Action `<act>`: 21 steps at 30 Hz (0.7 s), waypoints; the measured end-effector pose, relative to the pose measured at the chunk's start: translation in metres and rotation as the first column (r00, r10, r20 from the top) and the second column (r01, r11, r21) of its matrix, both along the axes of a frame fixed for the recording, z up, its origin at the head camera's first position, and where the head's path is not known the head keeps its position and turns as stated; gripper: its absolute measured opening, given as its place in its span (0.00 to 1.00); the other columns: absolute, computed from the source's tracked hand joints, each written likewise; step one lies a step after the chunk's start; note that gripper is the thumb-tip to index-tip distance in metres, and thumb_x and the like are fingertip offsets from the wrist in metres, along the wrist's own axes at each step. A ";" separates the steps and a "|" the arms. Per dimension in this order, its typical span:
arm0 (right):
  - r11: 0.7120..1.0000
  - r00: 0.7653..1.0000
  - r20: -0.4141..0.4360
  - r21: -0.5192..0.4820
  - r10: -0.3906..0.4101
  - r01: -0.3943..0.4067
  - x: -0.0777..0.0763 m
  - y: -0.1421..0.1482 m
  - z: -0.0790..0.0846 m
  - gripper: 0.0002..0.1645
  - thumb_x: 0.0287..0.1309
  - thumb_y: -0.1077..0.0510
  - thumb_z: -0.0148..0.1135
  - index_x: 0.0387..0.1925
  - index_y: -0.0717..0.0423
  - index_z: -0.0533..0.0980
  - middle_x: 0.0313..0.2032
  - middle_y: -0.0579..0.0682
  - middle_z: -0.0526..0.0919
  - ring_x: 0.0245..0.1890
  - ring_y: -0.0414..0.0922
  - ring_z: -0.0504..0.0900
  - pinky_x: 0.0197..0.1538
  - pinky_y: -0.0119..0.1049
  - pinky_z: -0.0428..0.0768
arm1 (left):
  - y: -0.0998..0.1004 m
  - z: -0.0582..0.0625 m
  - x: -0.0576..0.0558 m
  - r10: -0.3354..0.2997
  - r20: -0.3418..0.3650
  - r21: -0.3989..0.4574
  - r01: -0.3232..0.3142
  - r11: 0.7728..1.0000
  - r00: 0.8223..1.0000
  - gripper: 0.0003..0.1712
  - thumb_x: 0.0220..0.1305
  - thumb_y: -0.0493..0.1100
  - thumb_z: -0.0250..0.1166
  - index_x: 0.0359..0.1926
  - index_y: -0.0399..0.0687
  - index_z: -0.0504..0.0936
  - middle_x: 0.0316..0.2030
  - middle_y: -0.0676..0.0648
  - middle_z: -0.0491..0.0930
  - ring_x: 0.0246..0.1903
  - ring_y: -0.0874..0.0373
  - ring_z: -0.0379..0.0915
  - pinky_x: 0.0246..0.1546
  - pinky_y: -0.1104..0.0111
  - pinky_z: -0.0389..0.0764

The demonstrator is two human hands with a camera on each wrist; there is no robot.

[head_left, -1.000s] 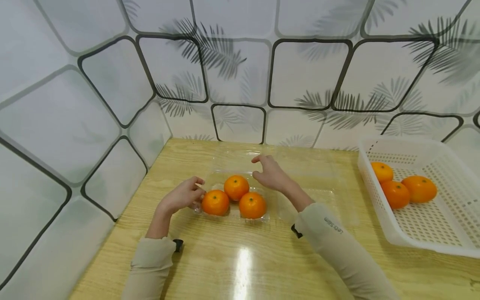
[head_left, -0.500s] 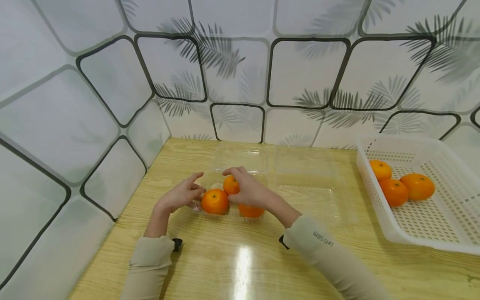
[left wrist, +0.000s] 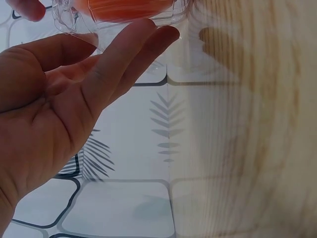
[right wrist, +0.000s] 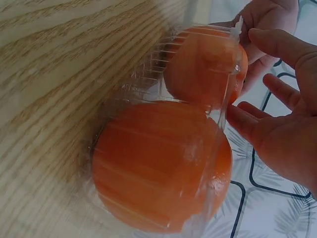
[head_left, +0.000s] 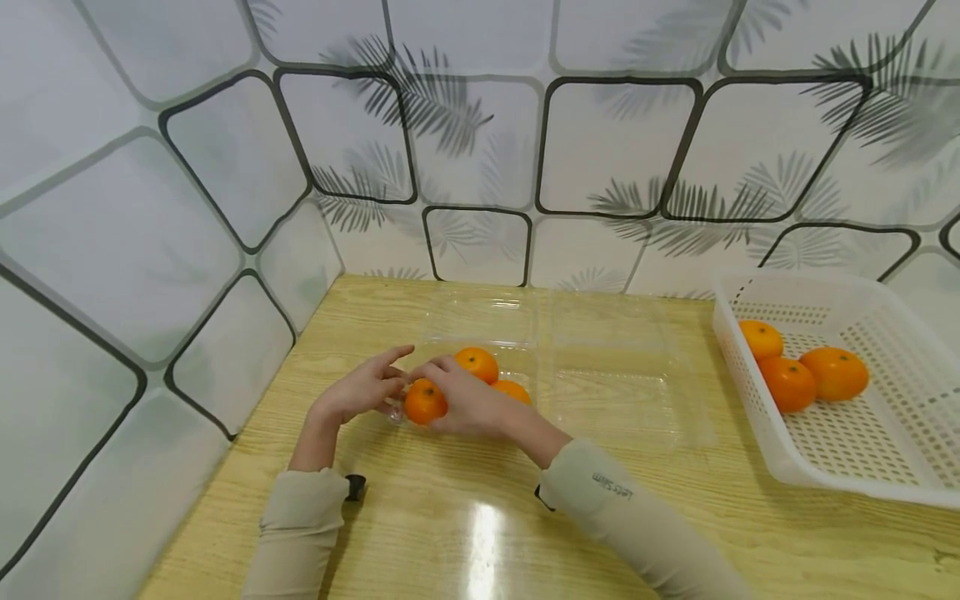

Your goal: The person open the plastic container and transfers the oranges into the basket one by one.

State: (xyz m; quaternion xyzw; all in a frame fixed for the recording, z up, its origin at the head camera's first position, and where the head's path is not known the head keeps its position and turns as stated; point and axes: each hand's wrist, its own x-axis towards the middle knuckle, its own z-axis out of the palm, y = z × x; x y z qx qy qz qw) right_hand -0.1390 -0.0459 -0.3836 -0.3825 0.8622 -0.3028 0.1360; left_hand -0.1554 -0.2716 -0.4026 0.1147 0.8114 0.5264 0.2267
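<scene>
A clear plastic clamshell container point(head_left: 482, 315) lies with its lid raised back, holding three oranges. My right hand point(head_left: 476, 406) curls over the front-left orange point(head_left: 426, 403), fingers on its far side and thumb on its near side. Behind that hand sit the back orange point(head_left: 480, 363) and the partly covered front-right orange point(head_left: 514, 391). At the container's left end, my left hand point(head_left: 360, 392) holds the plastic edge, thumb and fingers at the corner in the left wrist view. Low in the right wrist view, a large orange point(right wrist: 158, 166) shows through the clear wall.
A second clear clamshell container point(head_left: 611, 404) lies open to the right. Farther right, a white perforated basket point(head_left: 780, 454) holds three oranges, grouped near its left wall. Patterned walls point(head_left: 480, 242) border the wooden table point(head_left: 412, 517) at the back and left.
My right hand came down from above the container, went to the back orange, then shifted left to the front-left orange. The left hand stayed at the container's left end.
</scene>
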 end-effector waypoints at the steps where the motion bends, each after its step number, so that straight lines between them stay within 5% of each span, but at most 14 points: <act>1: 1.000 1.000 0.004 0.008 -0.006 0.006 0.000 -0.001 0.000 0.38 0.59 0.57 0.69 0.69 0.48 0.64 0.67 0.53 0.62 0.58 0.48 0.74 0.58 0.42 0.76 | 0.000 0.000 0.000 -0.001 0.003 0.001 0.001 1.000 1.000 0.35 0.76 0.32 0.45 0.79 0.41 0.45 0.63 0.25 0.67 0.46 0.48 0.80 0.38 0.61 0.85; 10: 0.997 0.997 0.060 0.058 -0.052 0.049 -0.008 -0.005 -0.003 0.39 0.57 0.57 0.70 0.69 0.43 0.66 0.69 0.52 0.62 0.58 0.48 0.74 0.56 0.43 0.77 | -0.003 0.000 -0.001 -0.016 0.018 0.016 0.016 1.000 1.000 0.36 0.75 0.31 0.45 0.79 0.40 0.43 0.64 0.25 0.66 0.48 0.45 0.80 0.39 0.60 0.85; 21: 0.967 0.995 -0.081 0.253 0.052 -0.030 -0.011 -0.011 0.000 0.41 0.60 0.55 0.69 0.72 0.37 0.65 0.65 0.54 0.68 0.56 0.50 0.76 0.55 0.43 0.78 | -0.006 -0.003 -0.001 -0.025 0.016 0.029 0.024 0.999 1.000 0.37 0.74 0.31 0.45 0.79 0.42 0.42 0.64 0.25 0.66 0.46 0.48 0.80 0.39 0.60 0.85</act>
